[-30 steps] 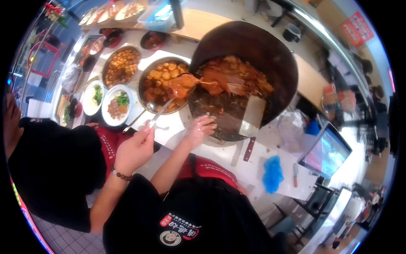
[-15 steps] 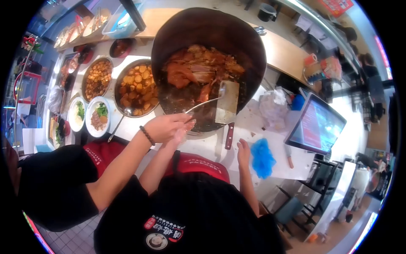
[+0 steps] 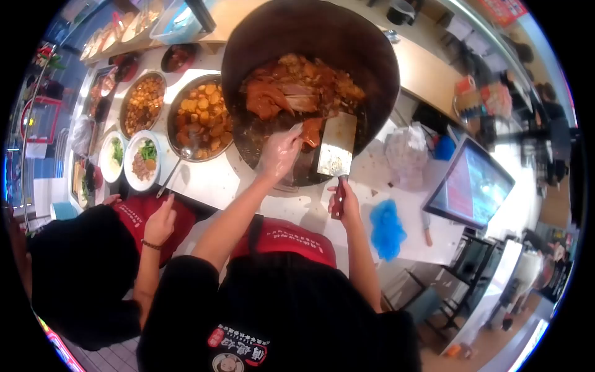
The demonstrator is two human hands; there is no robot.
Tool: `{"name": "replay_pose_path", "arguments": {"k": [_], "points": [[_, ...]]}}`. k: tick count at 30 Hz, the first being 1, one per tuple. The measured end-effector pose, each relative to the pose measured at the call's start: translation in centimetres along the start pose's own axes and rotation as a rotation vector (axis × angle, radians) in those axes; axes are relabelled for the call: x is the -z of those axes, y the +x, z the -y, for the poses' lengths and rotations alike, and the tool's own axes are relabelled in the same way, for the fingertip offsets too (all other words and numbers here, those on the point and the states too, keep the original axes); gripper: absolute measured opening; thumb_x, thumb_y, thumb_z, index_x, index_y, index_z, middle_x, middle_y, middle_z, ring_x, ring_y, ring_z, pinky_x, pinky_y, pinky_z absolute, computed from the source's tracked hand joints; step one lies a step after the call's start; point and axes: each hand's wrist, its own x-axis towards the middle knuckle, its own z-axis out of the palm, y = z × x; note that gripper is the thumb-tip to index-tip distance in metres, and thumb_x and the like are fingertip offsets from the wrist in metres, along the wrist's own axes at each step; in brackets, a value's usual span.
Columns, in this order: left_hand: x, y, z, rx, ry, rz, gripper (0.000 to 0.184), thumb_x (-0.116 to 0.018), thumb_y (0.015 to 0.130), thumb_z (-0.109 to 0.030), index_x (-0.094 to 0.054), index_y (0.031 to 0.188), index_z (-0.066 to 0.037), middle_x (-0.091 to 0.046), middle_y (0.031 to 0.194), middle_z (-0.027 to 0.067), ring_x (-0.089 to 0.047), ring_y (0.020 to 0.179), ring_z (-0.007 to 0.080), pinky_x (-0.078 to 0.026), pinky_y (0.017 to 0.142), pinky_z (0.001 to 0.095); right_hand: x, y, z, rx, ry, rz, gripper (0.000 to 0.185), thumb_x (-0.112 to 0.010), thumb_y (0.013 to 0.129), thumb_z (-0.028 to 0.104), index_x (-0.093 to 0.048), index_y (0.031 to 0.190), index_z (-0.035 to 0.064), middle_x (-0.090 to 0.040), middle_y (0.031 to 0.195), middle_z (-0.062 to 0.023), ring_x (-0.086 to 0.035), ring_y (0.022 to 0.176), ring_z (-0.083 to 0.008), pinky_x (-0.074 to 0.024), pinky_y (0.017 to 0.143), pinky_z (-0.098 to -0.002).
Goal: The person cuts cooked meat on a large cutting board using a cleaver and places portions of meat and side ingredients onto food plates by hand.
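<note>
My right hand [image 3: 345,201] is closed around the dark red handle of a cleaver [image 3: 338,144], its broad blade lying over the near right rim of a large dark pot [image 3: 372,74]. My left hand [image 3: 280,155], in what looks like a wet clear glove, reaches into the pot from the left. Its fingers are pressed together on a reddish-brown piece of meat [image 3: 312,132], close to the blade's left edge. Beyond it lies a heap of cooked meat [image 3: 282,96] with glossy skin. The left fingertips are partly hidden.
Left of the pot are two pans of stewed chunks [image 3: 201,115] [image 3: 142,102], one with a ladle [image 3: 170,177], and two plates of food [image 3: 141,160] [image 3: 112,156]. A co-worker's hand [image 3: 160,224] is nearby. Right are a crumpled blue glove [image 3: 387,229], a knife [image 3: 427,229] and a screen [image 3: 469,183].
My right hand has taken hold of the cleaver's handle. My left hand has moved from beside the co-worker's hand into the pot. The co-worker's hand has drawn back to the left.
</note>
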Motion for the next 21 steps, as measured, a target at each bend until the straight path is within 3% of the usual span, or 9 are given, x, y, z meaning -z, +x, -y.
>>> {"name": "replay_pose_path", "arguments": {"k": [2, 3, 8, 11, 12, 13, 15, 19, 21], "points": [[-1.5, 1.7, 0.5, -0.06, 0.049, 0.066, 0.027, -0.06, 0.088, -0.015, -0.069, 0.112, -0.006, -0.068, 0.101, 0.0213, -0.066, 0.095, 0.0357, -0.053, 0.081, 0.0406, -0.8, 0.4, 1.2, -0.217, 0.296, 0.158, 0.041, -0.053, 0.098, 0.044, -0.057, 0.09, 0.0047, -0.048, 0.058, -0.0033, -0.045, 0.042, -0.0162, -0.0359, 0.039, -0.0273], [-2.7, 5.3, -1.1, -0.006, 0.377, 0.443, 0.025, -0.06, 0.086, -0.013, -0.071, 0.106, -0.004, -0.069, 0.101, 0.0185, -0.067, 0.095, 0.035, -0.055, 0.082, 0.0409, -1.4, 0.5, 0.8, -0.208, 0.283, 0.226, 0.038, -0.056, 0.096, 0.045, -0.054, 0.088, 0.008, -0.043, 0.056, -0.001, -0.042, 0.043, -0.0146, -0.0327, 0.04, -0.0267], [-7.4, 8.0, -0.4, -0.178, 0.845, 0.346, 0.018, -0.059, 0.081, -0.008, -0.074, 0.09, -0.003, -0.072, 0.099, 0.0156, -0.072, 0.085, 0.0276, -0.058, 0.075, 0.0394, -2.0, 1.4, -0.7, -0.041, 0.155, 0.193, 0.038, -0.058, 0.097, 0.041, -0.044, 0.076, 0.0129, -0.04, 0.054, 0.0007, -0.04, 0.042, -0.0132, -0.0393, 0.043, -0.0303], [-9.1, 8.6, 0.5, -0.178, 0.794, 0.606, 0.02, -0.059, 0.083, -0.012, -0.074, 0.092, -0.002, -0.072, 0.099, 0.0161, -0.072, 0.085, 0.0293, -0.058, 0.075, 0.0404, -1.5, -0.1, -0.3, -0.079, 0.114, 0.153, 0.038, -0.06, 0.097, 0.04, -0.046, 0.077, 0.011, -0.042, 0.054, 0.0001, -0.041, 0.042, -0.0128, -0.0397, 0.042, -0.0299], [-10.3, 9.3, 1.4, -0.125, 0.591, 0.44, 0.021, -0.059, 0.085, -0.016, -0.075, 0.091, -0.003, -0.072, 0.1, 0.0188, -0.071, 0.089, 0.0313, -0.058, 0.075, 0.0411, -1.5, -1.7, 0.0, -0.08, 0.094, 0.118, 0.039, -0.06, 0.096, 0.041, -0.048, 0.078, 0.0084, -0.042, 0.054, -0.0004, -0.04, 0.041, -0.0123, -0.0384, 0.041, -0.0295], [-9.8, 9.7, 0.6, -0.252, 0.638, 0.466, 0.023, -0.059, 0.085, -0.019, -0.075, 0.089, -0.003, -0.071, 0.098, 0.0219, -0.07, 0.09, 0.0345, -0.057, 0.077, 0.0415, -1.6, -1.8, 0.2, -0.069, 0.109, 0.096, 0.039, -0.06, 0.096, 0.041, -0.048, 0.078, 0.0084, -0.042, 0.054, -0.0004, -0.04, 0.041, -0.0123, -0.0384, 0.041, -0.0295], [-11.0, 10.9, 1.3, -0.165, 0.601, 0.541, 0.022, -0.059, 0.084, -0.018, -0.075, 0.086, -0.002, -0.07, 0.094, 0.0234, -0.069, 0.088, 0.0365, -0.057, 0.077, 0.0416, -1.1, -2.8, 0.1, -0.105, 0.059, 0.077, 0.04, -0.059, 0.096, 0.041, -0.049, 0.08, 0.0061, -0.041, 0.053, 0.0, -0.039, 0.04, -0.0122, -0.0364, 0.04, -0.0299], [-8.7, 10.7, 0.9, -0.137, 0.544, 0.395, 0.027, -0.06, 0.084, -0.024, -0.071, 0.08, 0.0, -0.07, 0.093, 0.0206, -0.068, 0.082, 0.0358, -0.055, 0.074, 0.0439, -0.3, -3.6, 0.0, -0.081, 0.055, 0.075, 0.038, -0.06, 0.096, 0.037, -0.048, 0.077, 0.0065, -0.038, 0.052, 0.0007, -0.036, 0.038, -0.0109, -0.0319, 0.037, -0.0287], [-5.1, 10.9, -1.0, 0.195, 0.305, 0.342, 0.035, -0.065, 0.083, -0.034, -0.07, 0.081, 0.0, -0.069, 0.089, 0.0216, -0.068, 0.079, 0.0362, -0.053, 0.072, 0.0438, 0.2, -4.2, 0.6, -0.087, 0.033, 0.053, 0.036, -0.061, 0.096, 0.035, -0.051, 0.079, 0.0049, -0.039, 0.052, 0.0017, -0.035, 0.037, -0.0106, -0.0292, 0.035, -0.0283]]}}
